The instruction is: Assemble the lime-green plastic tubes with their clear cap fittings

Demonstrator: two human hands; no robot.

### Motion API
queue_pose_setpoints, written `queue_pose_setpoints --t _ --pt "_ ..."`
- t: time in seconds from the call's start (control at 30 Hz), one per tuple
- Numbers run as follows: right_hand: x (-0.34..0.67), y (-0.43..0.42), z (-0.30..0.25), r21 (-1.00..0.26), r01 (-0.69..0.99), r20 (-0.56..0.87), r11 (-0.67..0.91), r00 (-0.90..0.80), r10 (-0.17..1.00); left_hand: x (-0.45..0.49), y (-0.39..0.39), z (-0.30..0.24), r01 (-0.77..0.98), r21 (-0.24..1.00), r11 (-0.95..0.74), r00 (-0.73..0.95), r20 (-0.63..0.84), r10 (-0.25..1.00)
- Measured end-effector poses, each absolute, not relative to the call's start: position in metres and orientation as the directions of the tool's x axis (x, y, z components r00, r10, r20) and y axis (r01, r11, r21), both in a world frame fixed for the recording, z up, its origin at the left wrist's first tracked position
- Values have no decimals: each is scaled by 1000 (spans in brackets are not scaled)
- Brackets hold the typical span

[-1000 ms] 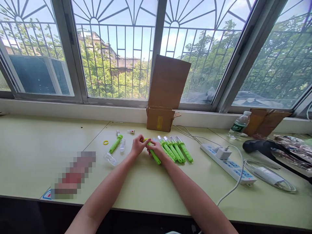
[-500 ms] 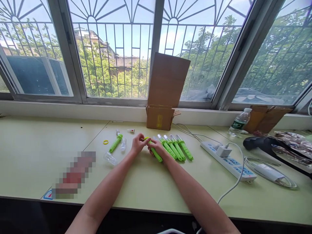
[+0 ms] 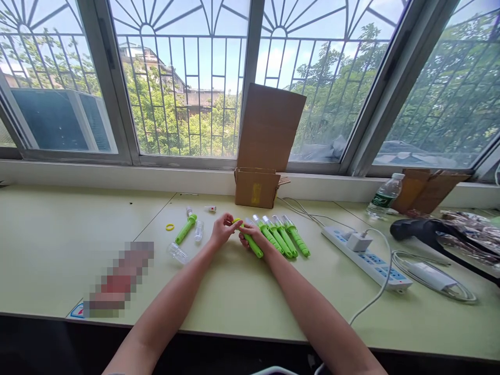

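A green plastic light stick lies slantwise in my right hand, whose fingers are wrapped round its upper part. At the stick's far end my left hand pinches a yellow ring; whether the ring sits round the stick is partly hidden by the fingers. Left of my hands lie another green stick with a small clear tip, a clear plastic tube and a larger clear cup-like cover. Nearby are a loose yellow ring and a small white part with red.
Several green sticks with clear tops lie in a row to the right. A cardboard box stands open against the sill. A white power strip, cables, a coiled charger and a water bottle occupy the right side.
The held green stick's near end has swung slightly to the right. Both hands stay together in nearly the same place, still on the stick and ring.
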State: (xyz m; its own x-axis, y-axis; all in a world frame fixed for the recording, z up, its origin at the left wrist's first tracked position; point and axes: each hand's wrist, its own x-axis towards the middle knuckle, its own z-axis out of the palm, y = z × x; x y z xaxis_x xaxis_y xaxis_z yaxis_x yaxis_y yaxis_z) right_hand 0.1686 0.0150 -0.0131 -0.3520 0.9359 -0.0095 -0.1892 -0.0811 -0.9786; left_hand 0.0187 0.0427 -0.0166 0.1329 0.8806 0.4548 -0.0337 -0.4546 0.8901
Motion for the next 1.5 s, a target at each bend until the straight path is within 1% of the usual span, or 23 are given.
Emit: queue_pose_setpoints --t 0.1,0.27,0.37,0.53,0.63,0.73,0.97,1.13,1.33,1.5 --pt "169 15 -15 -957 -269 1 -109 -376 927 17 43 -16 -57 898 -436 171 439 882" --pt "168 17 -19 -948 -291 -11 -131 -380 925 14 43 -16 -38 906 -422 234 419 877" --pt "168 17 -20 -939 -312 -20 -143 -368 930 14 43 -16 20 895 -446 212 432 877" --pt "168 17 -20 -925 -350 -23 -151 -344 939 16 45 -17 98 853 -513 165 495 853" --pt "169 16 -19 -918 -356 -46 -177 -346 937 17 46 -19 105 851 -514 156 496 854" --pt "169 16 -18 -915 -362 -40 -180 -364 931 18 46 -21 93 860 -501 148 486 861" --pt "166 15 -19 -930 -337 -21 -149 -354 935 14 46 -23 108 866 -488 143 472 870" --pt "165 12 -17 -958 -259 -14 -124 -389 921 11 46 -21 111 874 -473 140 457 878" --pt "163 12 -15 -985 -150 -32 -87 -338 941 13 45 -20 78 888 -454 118 443 888" --pt "156 14 -18 -996 -86 25 2 -262 965 12 46 -23 27 915 -403 128 397 909"
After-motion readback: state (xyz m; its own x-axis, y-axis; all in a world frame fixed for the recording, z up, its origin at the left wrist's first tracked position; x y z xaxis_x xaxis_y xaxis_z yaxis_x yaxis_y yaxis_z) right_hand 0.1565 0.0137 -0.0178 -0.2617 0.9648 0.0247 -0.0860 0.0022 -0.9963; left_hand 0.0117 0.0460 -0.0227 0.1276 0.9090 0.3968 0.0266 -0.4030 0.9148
